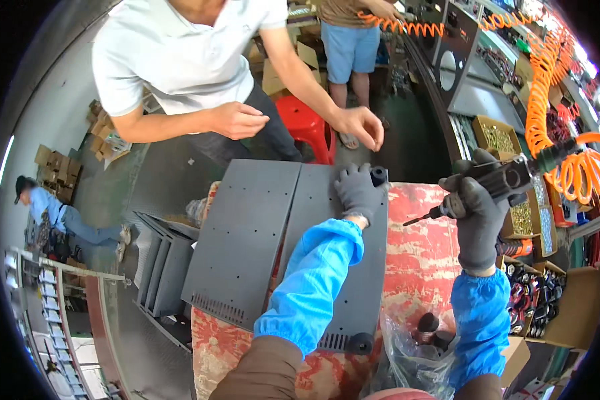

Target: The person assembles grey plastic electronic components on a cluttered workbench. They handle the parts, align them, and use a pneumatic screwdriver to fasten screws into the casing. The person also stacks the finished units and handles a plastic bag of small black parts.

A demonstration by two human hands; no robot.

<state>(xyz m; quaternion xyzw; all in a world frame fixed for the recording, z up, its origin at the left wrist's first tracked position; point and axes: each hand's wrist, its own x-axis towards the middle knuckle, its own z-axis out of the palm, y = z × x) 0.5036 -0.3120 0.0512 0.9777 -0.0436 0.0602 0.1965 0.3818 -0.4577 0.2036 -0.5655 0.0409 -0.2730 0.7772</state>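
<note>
My left hand [357, 193], in a dark grey glove, rests on the far end of a dark grey metal panel [337, 267]. Its thumb and index finger are closed around a round black foot [379, 175] at the panel's far right corner. My right hand [480, 227], gloved too, grips a black air screwdriver [493, 183] by its body. The thin bit points left, above the table and apart from the panel. A second black foot [361, 343] sits at the panel's near right corner. Left of this panel lies another grey panel [243, 230] with small holes and slots.
A red, worn table [420, 253] bears the panels and a clear bag of black feet [427, 333]. Across stands a person [193, 73] with both hands near the panels, beside a red stool [303, 123]. Orange coiled hoses [543, 100] hang right, above boxes of screws [499, 135].
</note>
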